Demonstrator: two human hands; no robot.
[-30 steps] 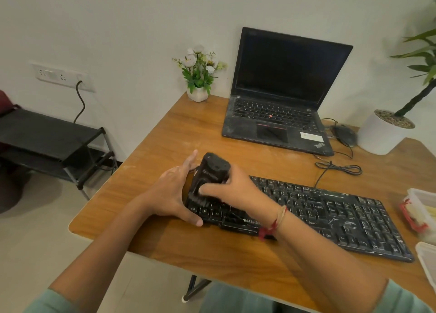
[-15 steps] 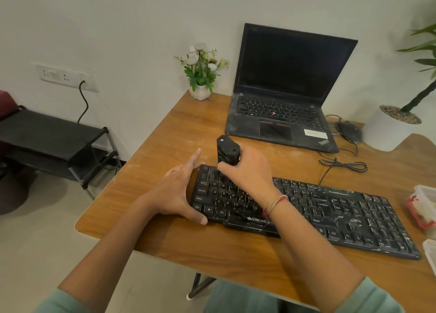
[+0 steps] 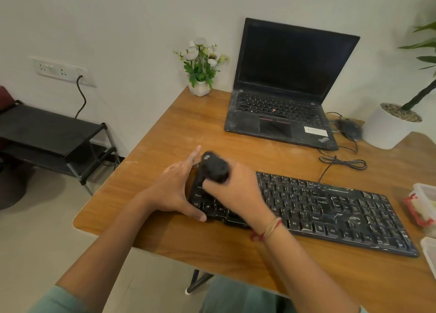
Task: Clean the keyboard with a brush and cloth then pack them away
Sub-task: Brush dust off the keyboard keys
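1. clock laid on the table [image 3: 188,128], person at 6. the keyboard [image 3: 330,209] lies across the near half. its long axis runs from about 9 toward 4, left end under the hands, right end near a clear container [image 3: 422,204] at 3.
2. left hand [image 3: 174,192]: fingers straight and together, pointing toward 12 along the keyboard's left end. thumb lies on the front edge by the ctrl key. reads as a brace, not a grasp.
3. right hand [image 3: 238,194]: fingers curled round a black brush [image 3: 214,167], whose body pokes out toward 11 above the knuckles. brush is motion-blurred and its bristles are hidden under the hand, so contact with the keys cannot be told.
4. step, by my reading: brushing the left block of keys. pale marks show on the keys from the middle to the right end, so most of the board looks not yet done.
5. the relation that matters: the unbrushed length lies toward 3–4 from both hands, along the long axis. right hand is nearer to it. left hand sits at the 9 end, placed to stop the board sliding.
6. cloth: not made out. something pale sits in the container, too small to name.
7. risk: the cable [image 3: 342,164] is bundled behind the board toward 1 and could drag if the board shifts.
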